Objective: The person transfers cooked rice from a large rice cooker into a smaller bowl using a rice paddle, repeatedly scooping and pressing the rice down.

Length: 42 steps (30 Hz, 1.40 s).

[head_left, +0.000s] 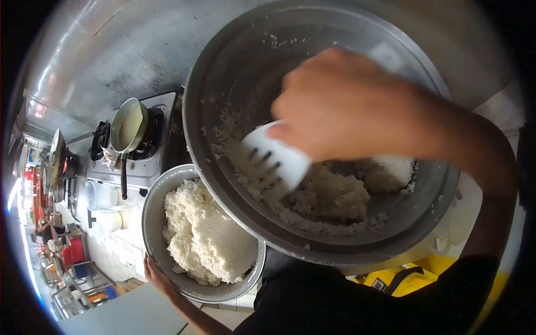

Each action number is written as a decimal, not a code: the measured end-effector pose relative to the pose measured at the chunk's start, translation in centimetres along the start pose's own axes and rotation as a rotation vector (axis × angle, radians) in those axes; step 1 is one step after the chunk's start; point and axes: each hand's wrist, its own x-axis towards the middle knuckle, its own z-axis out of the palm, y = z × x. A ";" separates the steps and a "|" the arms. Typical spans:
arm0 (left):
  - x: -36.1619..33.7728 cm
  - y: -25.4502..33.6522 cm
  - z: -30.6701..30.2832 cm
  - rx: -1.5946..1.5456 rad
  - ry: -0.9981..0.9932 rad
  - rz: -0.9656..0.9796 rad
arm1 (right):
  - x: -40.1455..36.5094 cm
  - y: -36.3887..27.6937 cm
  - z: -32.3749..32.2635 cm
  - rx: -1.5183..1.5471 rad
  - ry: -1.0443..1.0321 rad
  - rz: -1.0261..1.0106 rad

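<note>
My right hand [340, 103] is closed around a white slotted rice paddle [279, 159], slightly blurred. The paddle's slotted end is inside a large, tilted metal pot [312, 254], against cooked white rice [335, 195] that clings to the bottom and wall. Below and to the left is a smaller round metal pot [148, 223], holding a big mound of white rice [209, 234]. My left hand [153, 272] grips this smaller pot from its outer lower-left side; most of its fingers are hidden by the pot. The large pot's rim overlaps the smaller one.
At left, a gas stove [162, 151] carries a saucepan [131, 128] with pale liquid, its handle pointing toward me. Another pan [56, 156] sits farther left. White containers [102, 195] stand below the stove. A yellow object [402, 279] lies at lower right.
</note>
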 end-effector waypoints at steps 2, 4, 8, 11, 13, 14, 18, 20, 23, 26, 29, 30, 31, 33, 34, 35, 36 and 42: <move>0.2 -0.1 -0.4 0.006 -0.023 0.013 | 0.9 -0.7 4.5 -0.129 0.200 -0.097; 0.1 0.2 -0.1 0.041 -0.004 -0.003 | 1.4 -0.2 7.5 -0.167 0.179 -0.138; -0.3 1.0 0.5 0.043 0.012 0.009 | 1.6 1.2 2.4 -0.141 -0.025 -0.041; -1.1 2.3 1.2 0.088 0.035 -0.025 | 2.2 -0.6 0.0 -0.049 0.140 0.104; -0.7 2.3 1.0 0.070 0.026 -0.034 | 3.6 -0.5 5.1 -0.137 0.098 -0.044; -0.7 2.2 0.7 0.069 0.019 -0.024 | 4.3 -0.5 7.4 -0.148 -0.025 0.002; -0.8 2.7 1.5 -0.014 -0.019 -0.053 | 4.3 1.4 1.7 -0.043 -0.095 0.194; -0.9 2.3 1.0 -0.019 -0.044 0.004 | 4.4 1.6 1.7 -0.210 0.002 -0.028; -0.6 2.1 1.4 0.010 -0.029 -0.003 | 4.6 0.0 5.7 -0.096 -0.025 0.037; -0.1 1.4 0.5 0.020 0.004 0.013 | 3.5 -0.3 5.2 -0.053 -0.123 0.112; -0.4 2.0 0.8 0.024 -0.031 -0.034 | 1.7 -0.9 3.2 -0.146 0.061 -0.006; -0.5 2.1 0.8 0.009 -0.024 -0.029 | 1.0 -1.1 2.8 -0.175 0.124 -0.045; -0.6 2.0 0.9 -0.009 -0.017 -0.026 | 0.2 -1.4 2.5 -0.206 0.186 -0.084; 0.0 0.9 0.4 0.021 -0.024 -0.017 | -0.8 -2.3 5.7 -0.344 0.339 -0.154; 0.1 0.9 0.2 0.059 -0.025 -0.013 | -0.8 -2.5 6.8 -0.398 0.383 -0.168; 0.1 1.1 0.4 0.053 -0.033 -0.006 | -0.7 -2.7 8.0 -0.452 0.428 -0.180; -0.2 1.9 1.0 0.055 -0.036 0.008 | -0.1 -2.0 6.0 -0.350 0.226 -0.079; -0.2 1.7 0.7 0.028 -0.033 -0.030 | -3.4 -1.5 1.1 0.116 0.149 0.025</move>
